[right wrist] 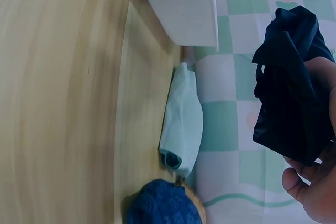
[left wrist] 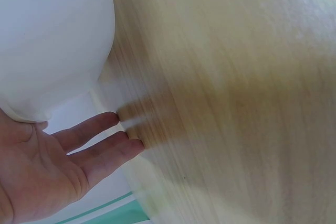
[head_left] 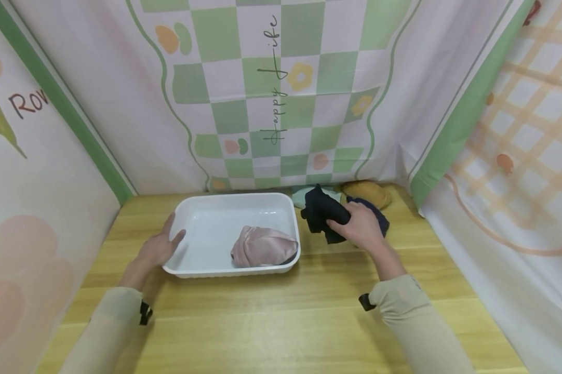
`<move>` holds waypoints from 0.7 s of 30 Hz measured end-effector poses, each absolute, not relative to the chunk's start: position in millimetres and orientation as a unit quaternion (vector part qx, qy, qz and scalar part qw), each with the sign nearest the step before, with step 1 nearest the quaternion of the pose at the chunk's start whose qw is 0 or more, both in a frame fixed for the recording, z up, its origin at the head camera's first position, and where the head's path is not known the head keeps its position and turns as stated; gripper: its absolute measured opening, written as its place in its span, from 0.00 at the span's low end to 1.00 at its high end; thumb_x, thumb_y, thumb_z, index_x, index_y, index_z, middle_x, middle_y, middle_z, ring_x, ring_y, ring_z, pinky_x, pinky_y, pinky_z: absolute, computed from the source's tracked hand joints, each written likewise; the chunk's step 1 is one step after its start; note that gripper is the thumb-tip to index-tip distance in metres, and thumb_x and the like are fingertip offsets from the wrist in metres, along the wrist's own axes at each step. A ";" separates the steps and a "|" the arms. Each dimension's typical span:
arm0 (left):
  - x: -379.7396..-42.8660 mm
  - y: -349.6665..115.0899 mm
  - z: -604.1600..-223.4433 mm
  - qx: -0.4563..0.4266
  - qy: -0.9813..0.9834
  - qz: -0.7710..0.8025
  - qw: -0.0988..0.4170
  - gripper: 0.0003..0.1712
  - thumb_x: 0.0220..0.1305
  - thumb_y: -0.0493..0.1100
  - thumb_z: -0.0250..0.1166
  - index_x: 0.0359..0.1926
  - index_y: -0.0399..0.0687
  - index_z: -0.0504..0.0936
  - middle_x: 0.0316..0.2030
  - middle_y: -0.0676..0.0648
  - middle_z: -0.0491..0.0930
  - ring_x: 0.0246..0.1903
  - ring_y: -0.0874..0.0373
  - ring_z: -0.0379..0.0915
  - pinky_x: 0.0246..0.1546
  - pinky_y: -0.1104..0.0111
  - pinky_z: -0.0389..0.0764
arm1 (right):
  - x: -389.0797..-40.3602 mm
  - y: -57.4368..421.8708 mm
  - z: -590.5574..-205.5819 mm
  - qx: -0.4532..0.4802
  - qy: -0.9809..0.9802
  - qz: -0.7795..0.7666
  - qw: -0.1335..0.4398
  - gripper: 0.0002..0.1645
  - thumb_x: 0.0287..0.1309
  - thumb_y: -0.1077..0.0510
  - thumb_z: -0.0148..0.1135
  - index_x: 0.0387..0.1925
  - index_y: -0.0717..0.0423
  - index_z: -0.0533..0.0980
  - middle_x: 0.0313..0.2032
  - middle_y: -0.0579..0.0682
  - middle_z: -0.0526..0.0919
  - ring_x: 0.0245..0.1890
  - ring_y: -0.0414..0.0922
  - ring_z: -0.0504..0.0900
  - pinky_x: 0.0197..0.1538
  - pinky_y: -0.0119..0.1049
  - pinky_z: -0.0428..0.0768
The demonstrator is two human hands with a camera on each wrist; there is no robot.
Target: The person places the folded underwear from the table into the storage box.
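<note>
My right hand (head_left: 362, 227) grips a bundle of black cloth (head_left: 325, 210) and holds it above the table, to the right of a white tray (head_left: 201, 228). In the right wrist view the black cloth (right wrist: 291, 93) hangs in loose folds from the fingers. My left hand (head_left: 157, 248) rests at the tray's left rim, thumb over the edge; the left wrist view shows its other fingers (left wrist: 105, 156) stretched out below the rim. A folded pink satiny cloth (head_left: 264, 246) lies in the tray's near right corner, with something dark partly hidden under it.
Behind the black cloth lie a pale green cloth (right wrist: 182, 119), a mustard-yellow cloth (head_left: 367, 192) and a dark blue cloth (right wrist: 165, 205), against the back curtain (head_left: 299, 31). Printed curtains also stand on both sides of the wooden table (head_left: 262, 322).
</note>
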State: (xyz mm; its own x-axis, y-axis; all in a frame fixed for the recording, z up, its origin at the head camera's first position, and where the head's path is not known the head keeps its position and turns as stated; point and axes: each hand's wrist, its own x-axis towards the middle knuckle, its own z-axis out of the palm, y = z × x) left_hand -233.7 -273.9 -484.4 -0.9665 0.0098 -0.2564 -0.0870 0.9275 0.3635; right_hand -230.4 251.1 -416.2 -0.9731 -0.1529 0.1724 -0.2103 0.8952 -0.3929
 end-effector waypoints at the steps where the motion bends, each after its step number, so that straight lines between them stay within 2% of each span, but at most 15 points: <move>1: -233.4 -273.9 -484.1 -0.020 0.973 0.190 0.128 0.52 0.69 0.77 0.25 0.78 0.51 0.22 0.66 0.18 0.62 0.56 0.22 0.71 0.57 0.37 0.73 | -231.6 249.0 -416.2 0.096 -0.970 0.211 0.072 0.32 0.60 0.39 0.65 0.51 0.63 0.79 0.58 0.69 0.79 0.61 0.67 0.74 0.61 0.63 0.73; 4: -233.1 -274.1 -484.0 -0.018 0.973 0.190 0.127 0.52 0.70 0.77 0.25 0.78 0.51 0.22 0.66 0.18 0.61 0.57 0.22 0.70 0.57 0.37 0.73 | -235.2 242.4 -415.5 0.106 -0.967 0.215 0.085 0.26 0.58 0.39 0.66 0.38 0.59 0.79 0.46 0.63 0.84 0.51 0.63 0.79 0.52 0.59 0.77; 7: -233.9 -274.2 -485.1 -0.017 0.973 0.190 0.127 0.51 0.70 0.76 0.26 0.78 0.51 0.22 0.66 0.18 0.61 0.58 0.21 0.69 0.57 0.36 0.72 | -238.8 236.6 -413.8 0.111 -0.966 0.217 0.089 0.24 0.57 0.39 0.67 0.36 0.57 0.79 0.40 0.60 0.84 0.47 0.61 0.80 0.49 0.57 0.78; 14: -235.5 -274.3 -485.8 -0.029 0.971 0.196 0.132 0.50 0.71 0.76 0.27 0.77 0.54 0.19 0.69 0.20 0.57 0.61 0.21 0.66 0.60 0.36 0.71 | -249.2 221.3 -410.6 0.136 -0.962 0.215 0.104 0.25 0.56 0.40 0.68 0.41 0.59 0.81 0.42 0.60 0.85 0.46 0.59 0.81 0.51 0.56 0.79; 21: -235.5 -274.3 -485.6 -0.028 0.971 0.197 0.131 0.50 0.72 0.74 0.28 0.78 0.53 0.22 0.68 0.19 0.59 0.60 0.21 0.66 0.60 0.36 0.71 | -260.4 205.1 -409.3 0.142 -0.967 0.194 0.087 0.29 0.58 0.39 0.66 0.46 0.60 0.80 0.46 0.60 0.84 0.52 0.60 0.79 0.58 0.56 0.76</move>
